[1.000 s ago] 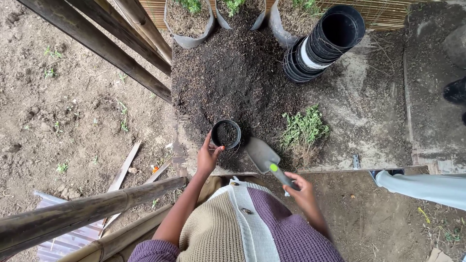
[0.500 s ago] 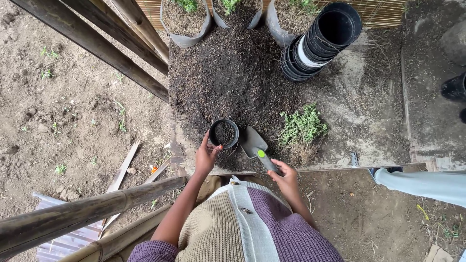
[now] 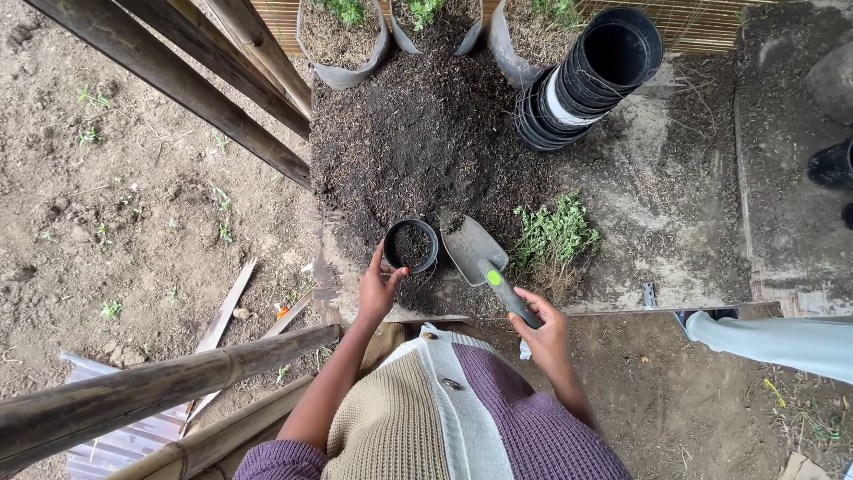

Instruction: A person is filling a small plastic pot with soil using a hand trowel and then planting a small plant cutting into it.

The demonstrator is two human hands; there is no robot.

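Holding: left grip [image 3: 378, 289] pinches the rim of a small black pot [image 3: 410, 245] part-filled with soil near the bench's front edge, right grip [image 3: 542, 331] wraps a trowel [image 3: 484, 262] handle, blade beside the pot, against the soil heap [image 3: 426, 133].

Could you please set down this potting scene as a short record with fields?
left hand: left hand grips the rim of a small black pot partly filled with soil
right hand: right hand holds a trowel by its handle, blade beside the pot
soil: dark soil heap behind the pot
spare pots: stack of black pots lying on its side, upper right
plants: uprooted green seedlings right of the trowel
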